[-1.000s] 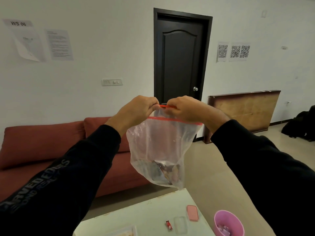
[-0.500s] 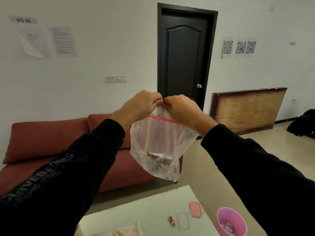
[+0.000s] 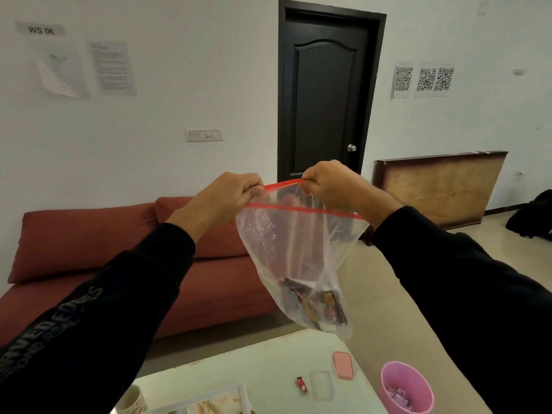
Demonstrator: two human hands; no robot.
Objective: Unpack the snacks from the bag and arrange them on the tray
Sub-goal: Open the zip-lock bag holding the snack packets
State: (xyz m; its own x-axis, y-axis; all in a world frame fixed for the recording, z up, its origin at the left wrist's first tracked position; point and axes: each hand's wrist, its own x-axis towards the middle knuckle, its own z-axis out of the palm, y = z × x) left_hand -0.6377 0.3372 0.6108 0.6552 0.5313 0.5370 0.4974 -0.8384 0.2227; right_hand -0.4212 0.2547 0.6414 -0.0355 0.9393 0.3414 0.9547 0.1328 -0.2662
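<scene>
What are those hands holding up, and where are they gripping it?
A clear plastic bag, pinched at its red zip top by left hand and right hand.

Both arms in black sleeves reach forward and up, raised at chest height. The left hand [image 3: 228,194] and right hand [image 3: 330,182] are fisted, knuckles up, each pinching one side of the clear plastic zip bag's [image 3: 294,252] red-striped mouth.

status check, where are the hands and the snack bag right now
Left hand and right hand each pinch the red zip top of the clear bag, held above the table. Snack packets sit at bag bottom. Tray below, nothing blocking.
</scene>
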